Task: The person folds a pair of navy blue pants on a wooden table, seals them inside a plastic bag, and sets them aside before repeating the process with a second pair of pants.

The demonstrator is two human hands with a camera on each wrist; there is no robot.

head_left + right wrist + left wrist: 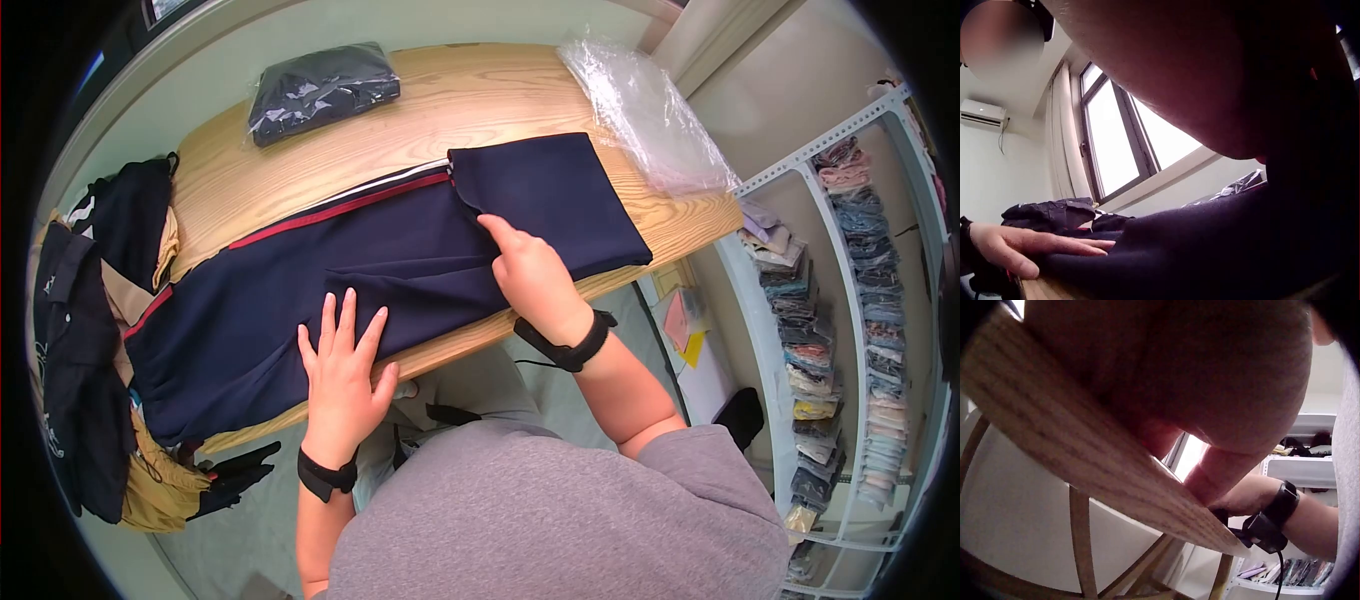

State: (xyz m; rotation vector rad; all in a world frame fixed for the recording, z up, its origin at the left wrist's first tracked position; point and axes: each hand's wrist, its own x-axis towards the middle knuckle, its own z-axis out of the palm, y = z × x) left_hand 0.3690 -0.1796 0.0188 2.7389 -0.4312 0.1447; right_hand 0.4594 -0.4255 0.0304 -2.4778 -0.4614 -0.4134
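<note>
Navy trousers point(400, 225) with a red and white side stripe lie lengthwise along a wooden table point(470, 85). Their right end is folded back over itself as a flat panel point(560, 195). Near the front edge, my left hand point(342, 365) rests on the cloth with fingers spread, beside some creases. My right hand point(535, 280) is at the folded panel's free edge, index finger stretched out and touching it. The remaining right fingers are tucked out of sight, so I cannot tell whether they pinch the cloth.
A dark folded garment in clear plastic point(325, 90) lies at the back. Clear plastic bags point(650, 120) are piled at the back right. Dark and tan clothes point(85, 340) hang over the left end. Right of the table, shelving point(765, 330) holds stacked bagged garments.
</note>
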